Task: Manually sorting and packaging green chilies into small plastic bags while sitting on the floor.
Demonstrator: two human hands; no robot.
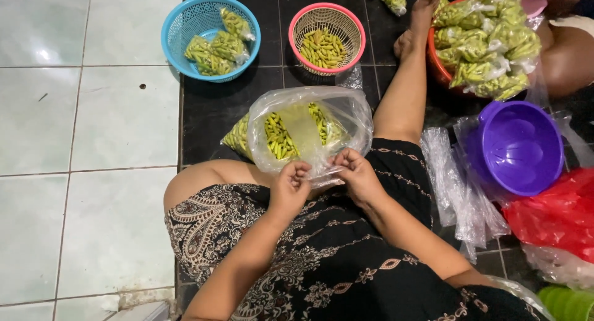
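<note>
A clear plastic bag (309, 132) holding green chillies rests on my lap and the floor in front of me. My left hand (289, 186) and my right hand (357, 172) both pinch the bag's near edge, fingers closed on the plastic, a short way apart. Another packed bag of chillies (238, 136) lies on the dark floor just behind and left of the one I hold.
A blue basket (179, 24) with packed chilli bags and a pink basket (312, 17) with loose chillies stand ahead. At the right are a red basket (436, 64) piled with packed bags, a purple bowl (516, 147), empty clear bags (461, 197) and red plastic (557, 216). My leg stretches forward.
</note>
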